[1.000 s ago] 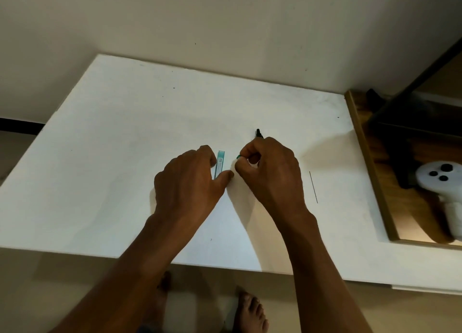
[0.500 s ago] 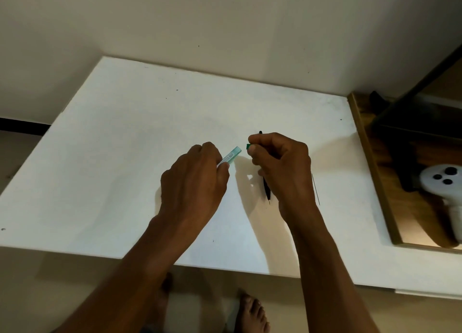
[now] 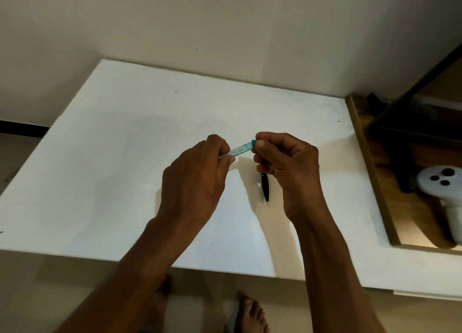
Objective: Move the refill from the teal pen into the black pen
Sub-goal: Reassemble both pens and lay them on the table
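Well, in the head view I see both hands raised over the white table (image 3: 100, 182), working on the teal pen (image 3: 240, 149), which slants between them with its right end farther away. The left hand (image 3: 197, 180) is curled round the left part of the barrel, thumb and forefinger clamping it. The right hand (image 3: 287, 162) pinches the pen's darker right end between thumb and forefinger.

I judge the step to be opening that end so the refill can come out. I'd keep the barrel steady in the left hand and turn only with the right, pulling along the pen's own line and staying over the table so loose parts land there.

The refill doesn't show; I take it to be inside the barrel, between the two grips. The black pen (image 3: 265, 186) pokes out beneath the right hand's curled lower fingers, tip pointing near. Whether they hold it or it lies on the table, I cannot tell.
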